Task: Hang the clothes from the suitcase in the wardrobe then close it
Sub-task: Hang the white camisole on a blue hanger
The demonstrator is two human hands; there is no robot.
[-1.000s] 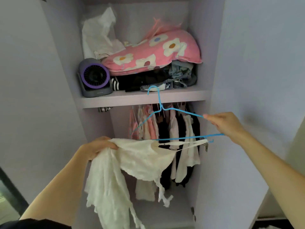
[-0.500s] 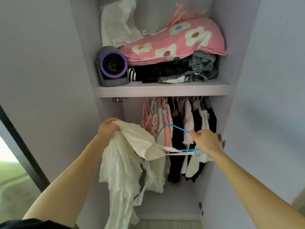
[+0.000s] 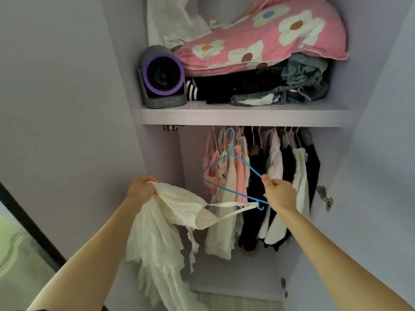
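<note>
Inside the open wardrobe, below its shelf, the right hand holds a blue wire hanger up in front of the row of hung clothes. Its grip is clamped on the hanger's right shoulder, thumb on top. The hanger's hook reaches up close to the shelf's underside; whether it sits on the rail is hard to tell, since the shelf edge hides the rail. Two thin straps of a cream-white garment run to the hanger's lower right end, just beside the right hand. To the left, the left hand has its grip closed on a bunch of the garment's upper edge, and the rest of the cloth hangs down crumpled beside the left forearm. On the shelf a grey fan with a purple ring stands at the left, next to a pink flowered pillow that lies on folded dark clothes and some denim. A metal hinge shows on the wardrobe's right side.
</note>
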